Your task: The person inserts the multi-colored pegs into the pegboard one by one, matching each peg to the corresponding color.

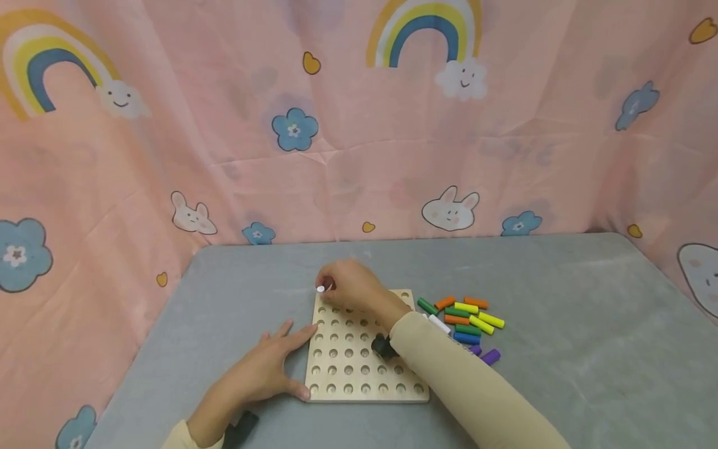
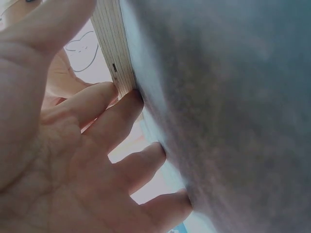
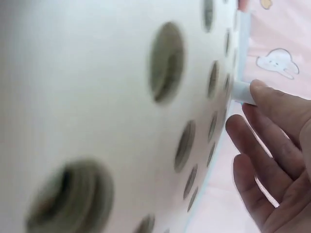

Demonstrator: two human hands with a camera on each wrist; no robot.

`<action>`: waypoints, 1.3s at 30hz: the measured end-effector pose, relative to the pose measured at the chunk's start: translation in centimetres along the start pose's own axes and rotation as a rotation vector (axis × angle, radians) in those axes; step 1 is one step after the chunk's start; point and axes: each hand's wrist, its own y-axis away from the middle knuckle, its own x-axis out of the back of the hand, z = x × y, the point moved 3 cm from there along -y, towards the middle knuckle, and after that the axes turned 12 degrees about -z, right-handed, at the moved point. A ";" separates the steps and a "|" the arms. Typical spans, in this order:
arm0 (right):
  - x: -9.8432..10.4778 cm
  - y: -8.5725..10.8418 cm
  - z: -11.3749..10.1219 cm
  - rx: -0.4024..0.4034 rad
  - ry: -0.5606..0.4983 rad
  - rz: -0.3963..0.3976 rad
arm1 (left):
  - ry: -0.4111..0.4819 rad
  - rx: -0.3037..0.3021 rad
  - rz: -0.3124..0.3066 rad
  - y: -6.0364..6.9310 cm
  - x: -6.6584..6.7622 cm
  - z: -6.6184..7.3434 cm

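A pale wooden board (image 1: 356,379) with rows of round holes lies on the grey table. At its far left corner my right hand (image 1: 353,285) pinches a white peg (image 1: 320,289) between thumb and fingers. The right wrist view shows this peg (image 3: 243,92) standing out from the board's face, its lower end at or in a hole; how deep, I cannot tell. My left hand (image 1: 263,365) lies along the board's left side with fingers spread, thumb near the front corner. Fingertips (image 2: 129,99) touch the board's layered edge in the left wrist view.
Right of the board lies a loose pile of coloured pegs: green (image 1: 427,305), orange (image 1: 475,302), yellow (image 1: 491,320), blue (image 1: 467,338), purple (image 1: 490,357) and white (image 1: 439,323). My right forearm partly covers the board and pile. A pink patterned curtain (image 1: 359,174) hangs behind the table.
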 end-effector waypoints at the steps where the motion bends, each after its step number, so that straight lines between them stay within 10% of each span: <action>1: -0.1 0.0 0.0 0.000 -0.001 -0.004 | -0.001 0.000 -0.002 0.0 0.0 0.0; 9: 0.8 2.4 0.2 -0.005 -0.021 -0.071 | -0.013 0.024 -0.008 -0.2 -0.2 -0.1; 25: 2.1 17.3 5.5 -0.223 -0.034 0.131 | -0.008 0.037 0.000 -0.1 -0.2 -0.1; 39: 1.5 17.1 8.8 -0.258 0.120 0.146 | 0.013 0.032 -0.016 -0.1 -0.1 -0.2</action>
